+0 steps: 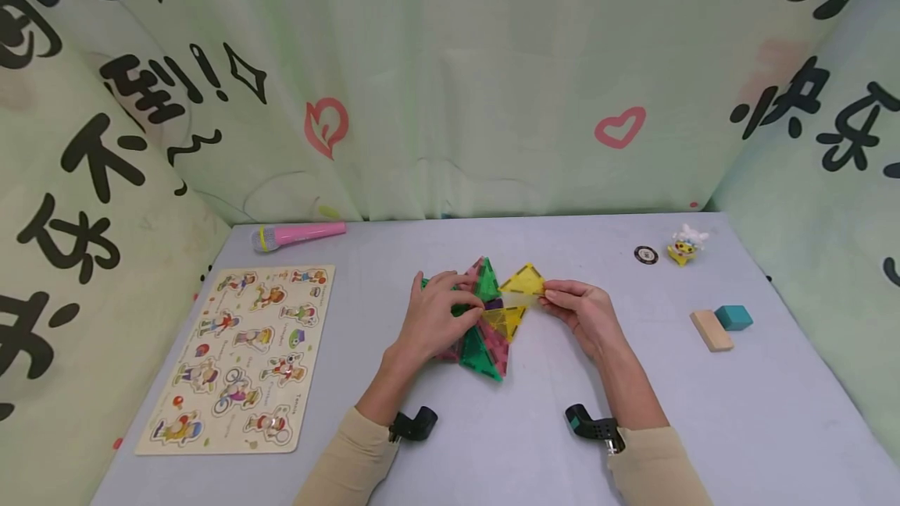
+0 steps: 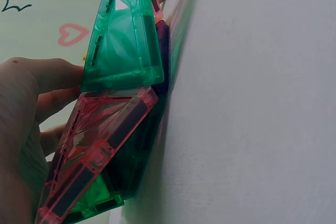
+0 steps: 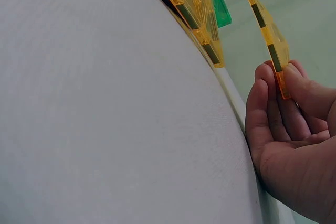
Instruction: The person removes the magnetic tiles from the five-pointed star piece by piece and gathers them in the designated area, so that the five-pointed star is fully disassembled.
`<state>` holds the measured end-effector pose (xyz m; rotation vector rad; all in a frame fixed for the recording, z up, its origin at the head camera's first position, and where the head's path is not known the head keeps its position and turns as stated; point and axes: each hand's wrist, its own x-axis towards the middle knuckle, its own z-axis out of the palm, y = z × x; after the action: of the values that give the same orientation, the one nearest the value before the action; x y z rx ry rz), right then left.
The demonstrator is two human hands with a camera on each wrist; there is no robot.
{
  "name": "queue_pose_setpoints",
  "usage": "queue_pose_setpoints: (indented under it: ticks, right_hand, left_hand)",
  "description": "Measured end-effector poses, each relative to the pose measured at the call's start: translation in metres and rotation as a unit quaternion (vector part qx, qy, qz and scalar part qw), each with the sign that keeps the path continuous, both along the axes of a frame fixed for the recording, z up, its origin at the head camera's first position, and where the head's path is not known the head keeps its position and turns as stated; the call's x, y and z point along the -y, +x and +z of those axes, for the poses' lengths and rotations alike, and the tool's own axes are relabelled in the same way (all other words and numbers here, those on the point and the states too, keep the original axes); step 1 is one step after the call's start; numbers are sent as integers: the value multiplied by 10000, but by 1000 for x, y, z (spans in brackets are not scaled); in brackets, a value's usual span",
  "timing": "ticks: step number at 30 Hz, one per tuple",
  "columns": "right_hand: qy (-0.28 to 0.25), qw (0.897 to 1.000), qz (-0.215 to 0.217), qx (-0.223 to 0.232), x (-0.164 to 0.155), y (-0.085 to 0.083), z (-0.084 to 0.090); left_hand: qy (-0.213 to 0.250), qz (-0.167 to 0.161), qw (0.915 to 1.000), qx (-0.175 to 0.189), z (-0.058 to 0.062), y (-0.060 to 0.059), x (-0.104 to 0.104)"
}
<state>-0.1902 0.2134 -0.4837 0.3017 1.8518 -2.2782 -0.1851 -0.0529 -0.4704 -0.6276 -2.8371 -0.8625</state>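
Note:
A build of magnetic tiles [image 1: 480,354] in green, pink, yellow and dark purple lies at the middle of the table. Its triangles tilt upward, as the green tile [image 2: 126,40] and pink tile [image 2: 97,142] show in the left wrist view. My left hand [image 1: 439,315] holds the build from its left side, thumb and fingers bent over the tiles, which partly hide the fingertips. With thumb and fingers, my right hand [image 1: 580,315] pinches one corner of a loose yellow triangle tile [image 3: 273,38]. That tile is raised near a yellow tile [image 3: 194,11] on the build's right side.
On the left lies a wooden picture puzzle board [image 1: 235,358], with a pink toy microphone [image 1: 302,234] behind it. At the right are a black round disc [image 1: 645,254], a small figurine [image 1: 685,244], a wooden block [image 1: 712,331] and a teal block [image 1: 734,317]. Printed curtains [image 1: 464,100] surround the table.

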Motion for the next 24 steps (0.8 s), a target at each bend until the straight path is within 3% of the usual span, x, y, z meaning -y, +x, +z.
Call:
queue_pose_setpoints:
  ticks: [15, 24]
  right_hand:
    - [-220, 9990, -375, -88, -1, -4, 2]
    - [-64, 9979, -648, 4, -1, -19, 6]
  left_hand:
    - [-37, -18, 10000, -86, 2, 0, -1]
    - [-91, 15, 10000, -12, 1, 1, -1]
